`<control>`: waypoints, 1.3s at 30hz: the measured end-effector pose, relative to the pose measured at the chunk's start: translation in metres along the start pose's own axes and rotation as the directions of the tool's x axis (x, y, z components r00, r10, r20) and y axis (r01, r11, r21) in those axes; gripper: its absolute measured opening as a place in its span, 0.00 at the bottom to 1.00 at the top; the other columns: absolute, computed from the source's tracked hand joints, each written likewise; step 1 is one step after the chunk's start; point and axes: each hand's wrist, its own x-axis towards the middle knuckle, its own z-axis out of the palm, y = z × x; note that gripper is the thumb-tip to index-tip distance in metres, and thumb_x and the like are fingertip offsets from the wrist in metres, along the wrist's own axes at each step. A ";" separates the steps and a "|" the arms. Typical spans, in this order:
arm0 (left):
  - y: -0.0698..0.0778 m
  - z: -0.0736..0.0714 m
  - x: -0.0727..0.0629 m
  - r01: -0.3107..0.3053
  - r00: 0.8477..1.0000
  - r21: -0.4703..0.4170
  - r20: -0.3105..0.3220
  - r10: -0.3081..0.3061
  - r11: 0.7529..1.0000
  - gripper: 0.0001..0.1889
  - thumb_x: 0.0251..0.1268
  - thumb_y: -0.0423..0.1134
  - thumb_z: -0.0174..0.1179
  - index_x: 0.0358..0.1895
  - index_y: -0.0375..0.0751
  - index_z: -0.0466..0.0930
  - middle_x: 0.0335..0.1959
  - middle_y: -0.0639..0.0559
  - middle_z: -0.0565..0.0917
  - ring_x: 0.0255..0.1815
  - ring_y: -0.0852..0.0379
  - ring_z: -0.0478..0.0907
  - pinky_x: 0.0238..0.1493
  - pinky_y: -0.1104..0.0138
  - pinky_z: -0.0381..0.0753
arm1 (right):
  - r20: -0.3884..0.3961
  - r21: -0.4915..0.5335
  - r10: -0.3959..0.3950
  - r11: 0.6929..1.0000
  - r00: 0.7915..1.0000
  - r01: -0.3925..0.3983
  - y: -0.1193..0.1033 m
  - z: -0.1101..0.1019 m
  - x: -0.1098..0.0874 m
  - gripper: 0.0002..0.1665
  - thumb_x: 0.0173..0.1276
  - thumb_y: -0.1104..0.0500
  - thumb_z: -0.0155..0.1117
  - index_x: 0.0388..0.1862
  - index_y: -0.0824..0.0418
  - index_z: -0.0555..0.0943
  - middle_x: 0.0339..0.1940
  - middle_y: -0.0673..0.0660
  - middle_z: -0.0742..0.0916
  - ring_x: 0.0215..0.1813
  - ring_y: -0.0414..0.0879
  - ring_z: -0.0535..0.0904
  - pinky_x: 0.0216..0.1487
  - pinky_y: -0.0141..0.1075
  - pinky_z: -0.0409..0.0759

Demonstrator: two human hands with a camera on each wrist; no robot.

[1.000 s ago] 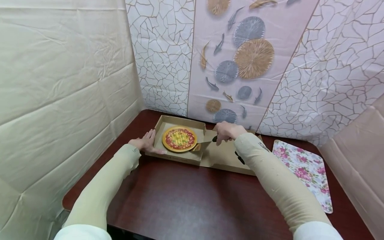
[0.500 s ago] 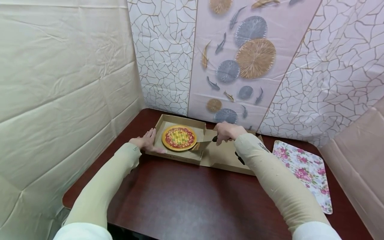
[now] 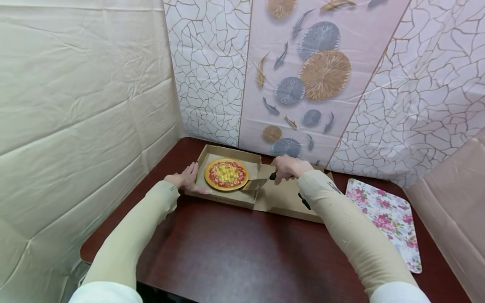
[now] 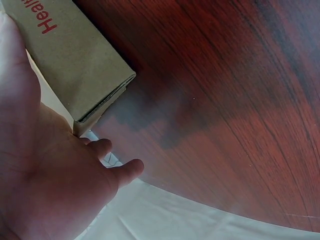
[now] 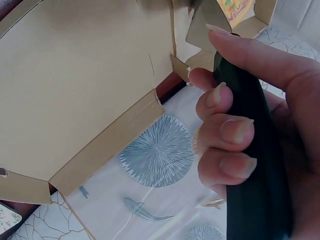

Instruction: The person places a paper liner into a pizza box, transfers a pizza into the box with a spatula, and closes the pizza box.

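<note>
A round pizza (image 3: pixel 226 174) with a yellow and red topping lies in the tray half of an opened cardboard pizza box (image 3: pixel 221 198). At the box's front left corner rests my left hand (image 3: pixel 184 179), thumb along the front wall and the other fingers extended along the left side. My right hand (image 3: pixel 289 167) grips the black handle (image 5: pixel 252 150) of a spatula, fingers curled round it and thumb along its top. The spatula's broad metal blade (image 3: pixel 255 184) points left, near the pizza's right edge. Whether its tip goes under the crust I cannot tell.
The box's lid (image 3: pixel 282 195) lies flat to the right. A flowered board (image 3: pixel 384 221) lies farther right on the dark red table (image 3: pixel 227 244). Patterned cloth (image 3: pixel 212 71) hangs behind. A small black object (image 3: pixel 304 201) shows below my right wrist; its kind is unclear.
The reflection on the spatula's blade has changed, so its tilt seems slightly different. Both hands, the pizza and the box keep nearly the same places; the head view has shifted a little.
</note>
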 end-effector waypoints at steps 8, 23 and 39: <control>-0.002 0.000 0.004 0.003 1.000 -0.002 0.001 -0.003 1.000 0.74 0.41 0.82 0.55 0.76 0.38 0.21 0.79 0.38 0.28 0.80 0.39 0.33 0.73 0.35 0.42 | 0.012 0.019 -0.019 1.000 1.000 0.018 -0.002 0.001 0.002 0.27 0.60 0.54 0.71 0.55 0.64 0.76 0.21 0.54 0.81 0.16 0.40 0.67 0.17 0.31 0.65; 0.007 -0.001 -0.002 0.016 1.000 0.035 -0.004 -0.016 0.999 0.65 0.54 0.74 0.55 0.76 0.35 0.23 0.79 0.37 0.30 0.80 0.39 0.35 0.74 0.38 0.47 | -0.006 0.048 -0.024 0.999 1.000 0.024 0.002 0.006 0.002 0.27 0.61 0.55 0.70 0.56 0.64 0.75 0.27 0.58 0.84 0.17 0.40 0.69 0.18 0.31 0.66; 0.003 0.000 0.000 0.006 1.000 0.022 0.003 -0.006 1.000 0.66 0.53 0.74 0.56 0.76 0.33 0.24 0.78 0.34 0.30 0.80 0.38 0.34 0.78 0.48 0.45 | -0.024 0.005 -0.038 0.999 0.999 0.038 0.002 0.000 -0.008 0.14 0.61 0.54 0.70 0.39 0.60 0.78 0.26 0.55 0.82 0.21 0.43 0.70 0.22 0.33 0.67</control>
